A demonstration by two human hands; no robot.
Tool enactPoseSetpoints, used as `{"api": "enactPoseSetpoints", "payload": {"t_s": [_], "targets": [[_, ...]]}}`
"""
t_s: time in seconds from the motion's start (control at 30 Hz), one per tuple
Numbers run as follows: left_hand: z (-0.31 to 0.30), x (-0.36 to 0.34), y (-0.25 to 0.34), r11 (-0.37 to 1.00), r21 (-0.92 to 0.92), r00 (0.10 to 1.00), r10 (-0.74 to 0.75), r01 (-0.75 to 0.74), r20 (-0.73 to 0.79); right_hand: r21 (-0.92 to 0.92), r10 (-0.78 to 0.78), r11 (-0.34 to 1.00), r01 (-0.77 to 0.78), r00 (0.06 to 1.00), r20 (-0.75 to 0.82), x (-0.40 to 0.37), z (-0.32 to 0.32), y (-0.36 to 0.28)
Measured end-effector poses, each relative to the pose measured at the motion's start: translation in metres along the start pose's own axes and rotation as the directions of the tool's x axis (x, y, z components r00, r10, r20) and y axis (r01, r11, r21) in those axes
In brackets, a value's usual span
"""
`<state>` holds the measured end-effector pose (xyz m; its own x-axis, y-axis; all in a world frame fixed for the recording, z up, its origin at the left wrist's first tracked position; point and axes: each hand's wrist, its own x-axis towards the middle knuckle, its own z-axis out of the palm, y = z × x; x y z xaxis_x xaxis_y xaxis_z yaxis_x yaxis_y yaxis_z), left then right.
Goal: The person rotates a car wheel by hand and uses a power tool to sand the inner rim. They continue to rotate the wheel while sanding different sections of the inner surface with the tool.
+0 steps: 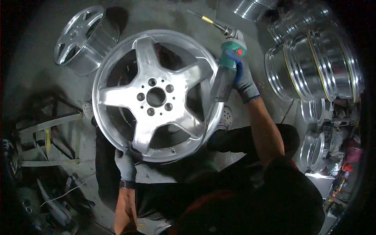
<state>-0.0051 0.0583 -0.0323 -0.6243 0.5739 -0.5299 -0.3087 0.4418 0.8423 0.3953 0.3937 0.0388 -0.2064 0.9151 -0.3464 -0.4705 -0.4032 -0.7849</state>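
Note:
A silver five-spoke alloy wheel (181,101) is tilted up in front of me, its face toward me and its spokes bright. My left hand (125,163), in a grey glove, is closed on the wheel's lower left rim; the fingertips are partly hidden there. In my right hand (243,76), in a grey and blue glove, is a green and dark grey die grinder (228,58). Its thin, yellow-banded bit (206,18) points up and left, apart from the wheel. The grinder's lower body overlaps the wheel's right edge in view.
Another wheel (84,41) lies at the upper left. Several shiny wheels (313,64) are stacked at the right, with smaller rims (312,149) below. A metal frame (49,161) stands on the left. Tools and clutter line the lower right. My shoe (225,117) shows beside the wheel.

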Motion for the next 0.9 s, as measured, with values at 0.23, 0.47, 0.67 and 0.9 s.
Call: {"api": "enactPoseSetpoints", "payload": {"t_s": [0.23, 0.47, 0.67, 0.9], "targets": [[0.008, -0.002, 0.034, 0.980, 0.169, 0.994, -0.099, 0.104, -0.033, -0.046, -0.151, 0.988, 0.149, 0.988, -0.034, -0.060, -0.032, -0.025], [0.104, -0.138, 0.114, 0.778, 0.337, 0.842, 0.435, -0.530, 0.318, 0.289, -0.262, 0.933, 0.214, 0.955, 0.137, -0.186, 0.002, -0.051], [0.206, -0.205, 0.045, 0.698, -0.228, 0.338, 0.573, -0.679, 0.747, -0.028, -0.281, 0.960, 0.280, 0.951, -0.130, -0.251, 0.036, -0.013], [0.170, -0.229, 0.020, 0.676, -0.016, 0.382, 0.435, -0.737, 0.815, -0.182, -0.273, 0.950, 0.254, 0.959, -0.082, -0.275, 0.046, 0.009]]}}
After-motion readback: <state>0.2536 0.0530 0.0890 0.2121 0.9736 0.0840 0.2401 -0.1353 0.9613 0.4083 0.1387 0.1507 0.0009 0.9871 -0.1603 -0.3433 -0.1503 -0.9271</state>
